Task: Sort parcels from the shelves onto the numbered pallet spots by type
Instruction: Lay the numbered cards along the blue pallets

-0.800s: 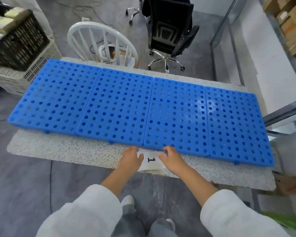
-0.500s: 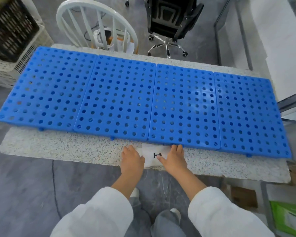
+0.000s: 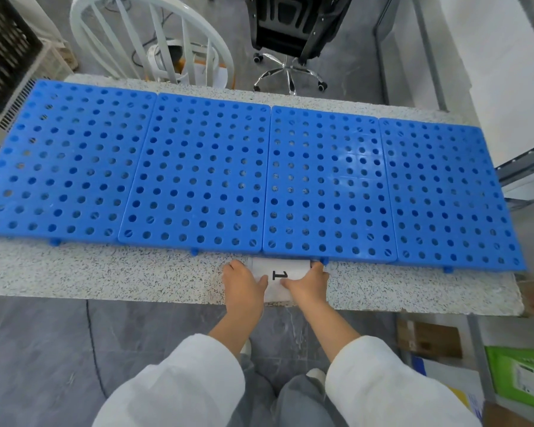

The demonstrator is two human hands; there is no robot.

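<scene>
Head view looks down on a speckled table [image 3: 105,272] that carries four blue pallets [image 3: 198,174], perforated with round holes, laid edge to edge in one row from left to right. A white label [image 3: 282,266] printed with a black "1" lies on the bare strip of table at the near side, just in front of the seam between the second and third pallets. Its far edge meets the pallets' near rim, and whether it goes under the rim I cannot tell. From here the digit lies on its side.

Both grips are released and flat, holding nothing. The left grip [image 3: 244,283] presses on the label's left part with straight fingers, its thumb stretched toward the digit. The right grip [image 3: 310,283] presses on the right part, its fingertips [image 3: 318,266] touching the pallet rim and its thumb pointing left, just below the "1". White sleeves [image 3: 182,380] cover both forearms.

Beyond the table stand a white chair [image 3: 148,41] and a black office chair [image 3: 290,26]. Crates [image 3: 28,84] sit stacked at far left. Low on the right, on the floor side, are a carton [image 3: 429,337] and a green box [image 3: 518,377].
</scene>
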